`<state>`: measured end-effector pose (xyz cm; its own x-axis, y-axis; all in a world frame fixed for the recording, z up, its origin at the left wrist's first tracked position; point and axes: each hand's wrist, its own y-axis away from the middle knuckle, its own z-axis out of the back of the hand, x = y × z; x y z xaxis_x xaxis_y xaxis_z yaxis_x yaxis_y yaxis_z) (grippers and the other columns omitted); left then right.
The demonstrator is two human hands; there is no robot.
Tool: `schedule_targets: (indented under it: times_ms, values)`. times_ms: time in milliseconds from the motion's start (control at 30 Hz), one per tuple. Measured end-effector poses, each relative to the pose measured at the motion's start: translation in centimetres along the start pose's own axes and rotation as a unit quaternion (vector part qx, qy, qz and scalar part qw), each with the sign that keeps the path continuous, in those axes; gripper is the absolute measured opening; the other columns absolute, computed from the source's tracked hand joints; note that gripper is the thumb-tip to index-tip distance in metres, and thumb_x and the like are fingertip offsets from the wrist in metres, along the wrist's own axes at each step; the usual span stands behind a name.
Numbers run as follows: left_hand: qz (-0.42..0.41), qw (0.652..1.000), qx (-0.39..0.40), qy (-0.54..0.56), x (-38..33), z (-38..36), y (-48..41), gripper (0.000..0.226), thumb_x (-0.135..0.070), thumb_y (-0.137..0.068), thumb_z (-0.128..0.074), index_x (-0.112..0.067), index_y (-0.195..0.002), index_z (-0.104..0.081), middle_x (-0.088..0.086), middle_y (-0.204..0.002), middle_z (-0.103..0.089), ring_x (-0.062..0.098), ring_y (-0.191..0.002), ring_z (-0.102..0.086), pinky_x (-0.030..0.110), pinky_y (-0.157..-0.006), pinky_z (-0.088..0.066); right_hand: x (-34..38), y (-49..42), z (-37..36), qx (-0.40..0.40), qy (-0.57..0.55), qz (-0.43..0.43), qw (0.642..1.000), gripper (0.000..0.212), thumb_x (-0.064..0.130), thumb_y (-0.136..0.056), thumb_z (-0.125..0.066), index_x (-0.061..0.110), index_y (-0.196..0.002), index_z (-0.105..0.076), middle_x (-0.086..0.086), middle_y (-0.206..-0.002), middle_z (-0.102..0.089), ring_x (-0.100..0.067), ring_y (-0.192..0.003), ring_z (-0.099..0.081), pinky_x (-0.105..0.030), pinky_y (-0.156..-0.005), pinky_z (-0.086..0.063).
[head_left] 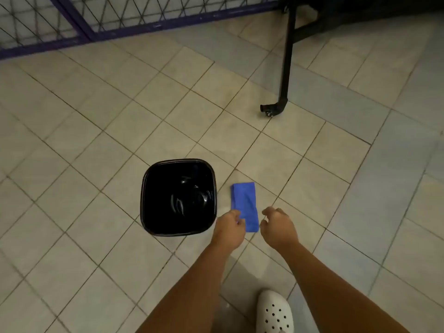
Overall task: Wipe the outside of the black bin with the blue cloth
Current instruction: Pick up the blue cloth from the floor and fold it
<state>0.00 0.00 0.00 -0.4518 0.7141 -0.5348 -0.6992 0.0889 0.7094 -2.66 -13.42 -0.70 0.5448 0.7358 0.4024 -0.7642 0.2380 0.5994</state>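
Observation:
A glossy black bin (178, 197) stands upright on the tiled floor, seen from above, its inside dark. A folded blue cloth (244, 203) lies flat on the floor just right of the bin. My left hand (228, 230) reaches over the cloth's near left corner with fingers curled loosely; whether it touches the cloth is unclear. My right hand (276, 227) hovers to the right of the cloth's near end, fingers loosely curled, holding nothing.
A black metal leg (286, 66) with a bent foot stands to the far right of the bin. A purple-framed wire mesh fence (96, 25) runs along the back. My foot in a white perforated clog (274, 312) is at the bottom edge.

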Motion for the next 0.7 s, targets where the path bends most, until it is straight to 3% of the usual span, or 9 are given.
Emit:
schedule_targets:
  times_ms: [167,300,400,567,700]
  values:
    - [0.036,0.999,-0.004,0.025,2.3,-2.3,-4.9,0.030,-0.017,-0.100,-0.044,-0.008,-0.127,-0.054,0.009,-0.124,-0.059,0.014,-0.087,-0.051,0.022,-0.073,-0.039,-1.4,-4.0,-4.3,0.013,-0.029,-0.041,0.999,0.035,0.010,-0.090,-0.046,0.006,-0.125,-0.051,-0.014,-0.123,-0.054,-0.027,-0.109,-0.056,-0.031,-0.088,-0.045]
    - [0.058,0.998,-0.009,0.022,4.1,-4.7,-8.4,0.028,-0.020,-0.100,-0.046,-0.004,-0.120,-0.056,0.013,-0.121,-0.062,0.027,-0.104,-0.061,0.027,-0.075,-0.042,-2.9,-6.6,-7.4,0.016,-0.052,-0.062,0.997,0.034,0.008,-0.091,-0.047,0.006,-0.125,-0.051,-0.015,-0.124,-0.054,-0.027,-0.109,-0.056,-0.028,-0.089,-0.044]
    - [0.076,0.996,-0.010,0.033,5.1,-6.0,-10.4,0.027,-0.023,-0.099,-0.048,-0.004,-0.116,-0.057,0.014,-0.113,-0.063,0.027,-0.099,-0.062,0.033,-0.079,-0.049,-3.8,-8.0,-9.3,0.037,-0.075,-0.096,0.992,0.040,0.007,-0.091,-0.048,0.007,-0.131,-0.044,-0.014,-0.130,-0.047,-0.026,-0.115,-0.052,-0.029,-0.095,-0.044]
    - [0.126,0.990,-0.010,0.067,6.7,-7.7,-13.1,0.036,-0.027,-0.095,-0.054,-0.006,-0.124,-0.053,0.013,-0.119,-0.062,0.030,-0.105,-0.061,0.037,-0.086,-0.051,-4.8,-9.5,-11.8,0.059,-0.123,-0.136,0.981,0.052,0.001,-0.088,-0.048,0.006,-0.137,-0.033,-0.015,-0.136,-0.037,-0.028,-0.119,-0.048,-0.031,-0.099,-0.041]
    - [0.158,0.982,-0.002,0.106,7.2,-8.3,-14.2,0.034,-0.026,-0.094,-0.057,-0.005,-0.121,-0.051,0.011,-0.115,-0.060,0.026,-0.101,-0.059,0.034,-0.082,-0.049,-5.1,-10.5,-13.1,0.033,-0.192,-0.189,0.963,0.041,0.006,-0.087,-0.054,0.004,-0.126,-0.042,-0.015,-0.123,-0.050,-0.030,-0.107,-0.055,-0.038,-0.092,-0.049]
